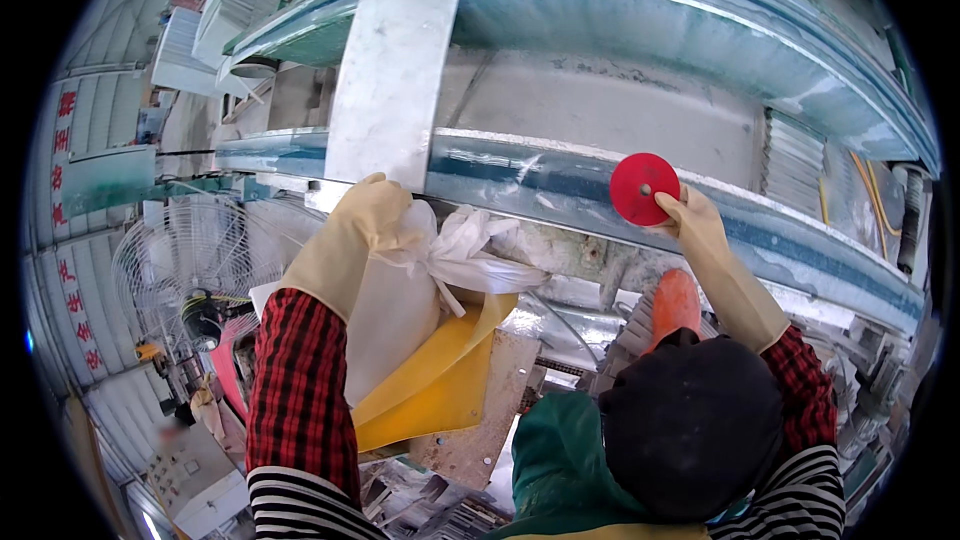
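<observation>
My right hand [697, 225], in a cream rubber glove, pinches a flat red disc [638, 176] with a small centre hole by its right edge. The disc is held up over the blue-green rail [540, 175]. My left hand [372, 225], gloved alike, is bent at the near end of a pale flat slab [395, 60]. Its fingertips are hidden, so what they close on does not show. Just right of that hand is a knotted white plastic bag or sheet [465, 250]. The slab lies across two long rails.
A yellow sheet [430, 380] hangs below the white plastic. A large wire-cage fan [200, 270] stands at left, above a control box [195, 480]. An orange boot [676, 302] shows near the right arm. A dark cap [693, 425] covers part of the lower view. Stacked strips [793, 160] lie between the rails.
</observation>
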Motion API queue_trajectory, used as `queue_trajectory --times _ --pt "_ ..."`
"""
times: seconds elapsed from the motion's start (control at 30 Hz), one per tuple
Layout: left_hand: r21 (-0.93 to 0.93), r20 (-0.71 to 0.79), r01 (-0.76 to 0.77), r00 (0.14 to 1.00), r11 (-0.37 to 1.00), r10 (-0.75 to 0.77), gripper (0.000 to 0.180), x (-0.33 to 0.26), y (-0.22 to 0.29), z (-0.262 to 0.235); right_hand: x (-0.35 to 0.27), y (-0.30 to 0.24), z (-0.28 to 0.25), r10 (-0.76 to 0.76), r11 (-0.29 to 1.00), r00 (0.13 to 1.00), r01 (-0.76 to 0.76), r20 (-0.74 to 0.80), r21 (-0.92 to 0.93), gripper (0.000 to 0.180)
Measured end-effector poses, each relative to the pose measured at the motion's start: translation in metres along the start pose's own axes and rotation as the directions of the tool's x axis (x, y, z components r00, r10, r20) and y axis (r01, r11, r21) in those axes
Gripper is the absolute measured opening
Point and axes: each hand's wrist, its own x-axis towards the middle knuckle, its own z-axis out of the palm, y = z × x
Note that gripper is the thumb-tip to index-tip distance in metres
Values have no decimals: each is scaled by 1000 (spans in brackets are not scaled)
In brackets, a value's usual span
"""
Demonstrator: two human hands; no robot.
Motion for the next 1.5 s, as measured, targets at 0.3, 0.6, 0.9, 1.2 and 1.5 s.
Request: queue_trajectory --times 0.3,0.6,0.9,1.2,1.5 --pt "-795 466 257 839 -550 -281 47 -22 13 28 -35 -9 13 -6 1000 998 6 -55 1 40" --pt "-270 -101 118 984 956 -150 103 -70 30 38 13 -50 42 -64 994 983 78 171 -74 41" --pt "-305 -242 239 917 922 -317 103 -65 49 41 68 -90 76 -4 950 905 136 425 -280 33" --pt "-458 -335 222 854 861 -399 77 -45 46 50 167 -181 206 90 292 734 626 673 -723 36" --pt "-448 -453 145 813 882 -364 73 -40 36 58 156 -38 300 188 443 801 447 569 -777 35"
